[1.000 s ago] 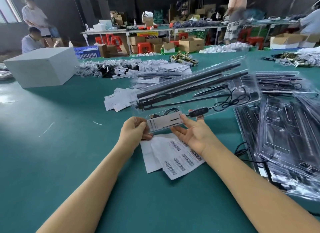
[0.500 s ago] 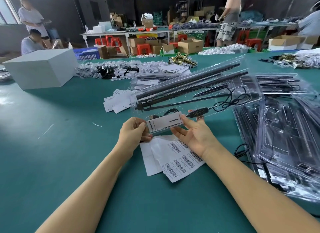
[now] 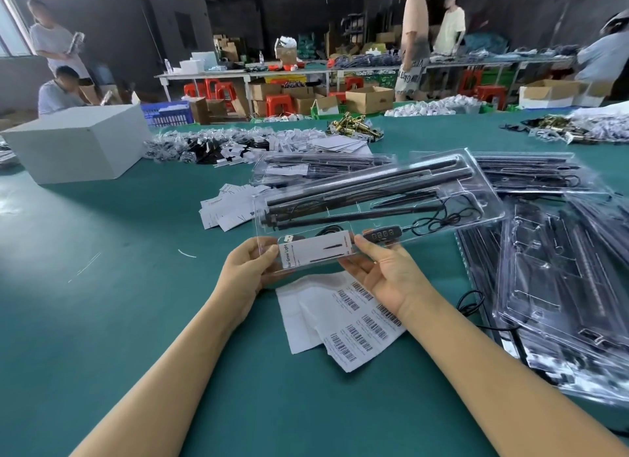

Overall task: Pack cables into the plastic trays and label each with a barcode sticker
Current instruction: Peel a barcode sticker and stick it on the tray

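Note:
A clear plastic tray (image 3: 381, 198) is held tilted above the green table, packed with black rods, a coiled black cable (image 3: 442, 216) and a white printed card (image 3: 315, 250) at its near end. My left hand (image 3: 250, 269) grips the tray's near left corner, thumb on top. My right hand (image 3: 388, 274) holds the near end from below, thumb lying along the card's right edge. Under my hands lies a sheet of barcode stickers (image 3: 360, 324).
Stacks of clear trays (image 3: 558, 286) fill the right side, with more packed trays (image 3: 320, 167) behind. Loose white cards (image 3: 226, 206) lie left of the tray. A white box (image 3: 76, 143) stands far left. People stand at tables beyond.
The tray and both hands have barely moved. The view has tipped slightly, and the people in the background have shifted.

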The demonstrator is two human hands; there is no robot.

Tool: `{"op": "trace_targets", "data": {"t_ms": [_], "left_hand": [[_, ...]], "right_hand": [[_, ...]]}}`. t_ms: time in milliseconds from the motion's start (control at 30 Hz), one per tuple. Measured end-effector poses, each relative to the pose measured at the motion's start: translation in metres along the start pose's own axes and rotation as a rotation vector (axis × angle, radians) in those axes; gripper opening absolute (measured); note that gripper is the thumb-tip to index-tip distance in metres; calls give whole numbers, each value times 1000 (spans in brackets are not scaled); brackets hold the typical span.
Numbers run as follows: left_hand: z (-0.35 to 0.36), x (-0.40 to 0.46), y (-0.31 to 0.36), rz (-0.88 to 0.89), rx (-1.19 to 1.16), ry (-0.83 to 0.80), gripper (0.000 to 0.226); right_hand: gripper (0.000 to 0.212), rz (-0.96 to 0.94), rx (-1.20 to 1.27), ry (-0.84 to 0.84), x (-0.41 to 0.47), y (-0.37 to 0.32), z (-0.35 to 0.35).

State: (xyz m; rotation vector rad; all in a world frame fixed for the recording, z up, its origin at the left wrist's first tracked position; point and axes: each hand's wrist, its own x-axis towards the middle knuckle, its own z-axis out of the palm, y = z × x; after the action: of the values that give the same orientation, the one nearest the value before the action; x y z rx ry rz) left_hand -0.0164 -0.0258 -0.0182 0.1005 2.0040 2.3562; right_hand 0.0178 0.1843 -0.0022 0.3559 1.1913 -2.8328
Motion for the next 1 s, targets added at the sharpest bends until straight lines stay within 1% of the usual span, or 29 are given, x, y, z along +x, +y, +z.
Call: {"op": "trace_targets", "data": {"t_ms": [100, 233, 300, 367, 433, 500, 567, 633, 733, 833, 933, 1000], "left_hand": [[-2, 1, 1, -26, -44, 35, 17], [-5, 3, 1, -40, -86, 20, 21], [-4, 3, 2, -35, -107, -16, 19], [-1, 2, 2, -35, -112, -34, 23], [3, 2, 2, -39, -90, -23, 28], [5, 2, 2, -37, -57, 6, 28], [5, 3, 0, -37, -12, 23, 28], [5, 4, -3, -36, 49, 12, 26], [5, 6, -7, -31, 101, 4, 24], [3, 8, -6, -41, 68, 25, 29], [0, 9, -4, -72, -41, 11, 35], [-1, 9, 0, -100, -123, -15, 40]], "right_hand": [[28, 1, -6, -23, -3, 2, 4], [45, 36, 30, -155, -8, 2, 9], [41, 14, 64, -138, -10, 2, 13], [35, -58, 6, -79, -11, -2, 17], [29, -162, -118, -21, -13, -12, 20], [22, -320, -285, 79, -17, -27, 20], [22, -507, -399, 167, -21, -45, 20], [24, -675, -459, 220, -26, -64, 23], [23, -941, -598, 242, -26, -92, 31], [26, -1178, -912, 226, -20, -105, 43], [24, -1306, -1228, 235, -10, -88, 51], [26, -1314, -1417, 232, -3, -65, 49]]}}
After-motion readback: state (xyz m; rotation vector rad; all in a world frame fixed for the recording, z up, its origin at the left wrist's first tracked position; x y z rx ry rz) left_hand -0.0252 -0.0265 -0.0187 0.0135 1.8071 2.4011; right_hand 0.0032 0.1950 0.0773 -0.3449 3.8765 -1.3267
